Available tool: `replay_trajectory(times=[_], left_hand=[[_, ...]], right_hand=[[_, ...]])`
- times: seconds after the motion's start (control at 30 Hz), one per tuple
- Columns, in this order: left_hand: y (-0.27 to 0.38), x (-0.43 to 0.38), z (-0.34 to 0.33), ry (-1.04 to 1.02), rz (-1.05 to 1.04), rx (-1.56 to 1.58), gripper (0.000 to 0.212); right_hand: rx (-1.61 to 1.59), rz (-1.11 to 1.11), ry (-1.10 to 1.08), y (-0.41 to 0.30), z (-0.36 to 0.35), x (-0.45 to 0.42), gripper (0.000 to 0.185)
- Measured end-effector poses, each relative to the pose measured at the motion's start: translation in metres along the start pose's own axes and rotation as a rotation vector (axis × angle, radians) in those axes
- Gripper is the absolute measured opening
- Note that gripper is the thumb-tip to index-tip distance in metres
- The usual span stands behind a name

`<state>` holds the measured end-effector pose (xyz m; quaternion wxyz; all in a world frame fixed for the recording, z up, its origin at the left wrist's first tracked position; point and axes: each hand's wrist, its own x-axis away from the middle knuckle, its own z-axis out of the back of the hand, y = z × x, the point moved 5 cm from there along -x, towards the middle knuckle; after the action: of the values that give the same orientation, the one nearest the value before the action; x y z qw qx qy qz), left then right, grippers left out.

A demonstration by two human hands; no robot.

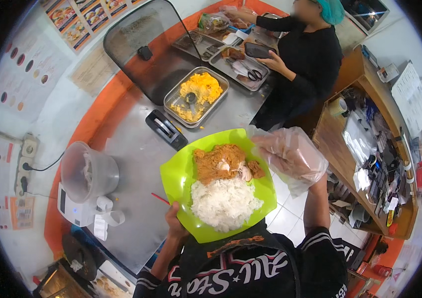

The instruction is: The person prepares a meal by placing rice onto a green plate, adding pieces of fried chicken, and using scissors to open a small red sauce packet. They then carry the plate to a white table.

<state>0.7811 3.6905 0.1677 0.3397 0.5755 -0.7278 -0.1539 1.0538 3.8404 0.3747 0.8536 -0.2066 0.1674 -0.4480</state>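
Note:
My left hand (176, 220) grips the lower left rim of a lime-green plate (175, 178), its fingers hidden underneath. White rice (222, 205) is heaped on the near half of the plate. Behind the rice lies a piece of breaded fried chicken (216, 162), torn open to pale meat, with a small crumbed bit (256, 169) at its right. My right hand (289, 154), in a clear plastic glove, is at the plate's upper right edge. The loose plastic blurs its fingers, so whether it pinches the rim or anything else cannot be told.
A steel tray of yellow crumbly food (201, 89) with a dark spoon sits beyond the plate, beside a black stapler-like tool (166, 129). Leftward stand a clear plastic tub (97, 171) and a receipt printer (71, 208). A co-worker (307, 56) holds a phone near another tray (239, 69).

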Motion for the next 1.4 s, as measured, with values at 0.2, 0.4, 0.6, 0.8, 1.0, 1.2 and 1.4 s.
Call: replay_trajectory(times=[0.2,0.4,0.6,0.8,1.0,1.2,1.4], left_hand=[[0.005,-0.002,-0.01,0.035,-0.048,-0.032,0.07],[0.003,-0.001,-0.012,0.005,-0.07,0.02,0.07],[-0.008,0.002,0.006,0.075,-0.085,-0.078,0.068],[-0.009,0.001,-0.002,0.048,-0.081,0.026,0.067],[-0.006,0.0,-0.012,0.022,-0.068,0.021,0.067],[-0.013,-0.002,0.008,0.062,-0.062,0.02,0.064],[-0.027,-0.003,0.024,0.122,-0.003,0.08,0.064]], right_hand=[[-0.137,-0.049,-0.048,-0.006,-0.029,0.01,0.032],[-0.257,-0.23,-0.065,0.0,-0.032,0.017,0.033],[-0.154,-0.128,0.042,-0.011,-0.024,0.012,0.027],[-0.335,0.029,0.281,0.013,-0.015,0.031,0.023],[-0.491,-0.319,0.302,0.031,-0.022,0.05,0.021],[-0.239,-0.214,0.05,0.014,-0.044,0.034,0.027],[-0.566,-0.456,0.144,0.025,-0.042,0.044,0.028]])
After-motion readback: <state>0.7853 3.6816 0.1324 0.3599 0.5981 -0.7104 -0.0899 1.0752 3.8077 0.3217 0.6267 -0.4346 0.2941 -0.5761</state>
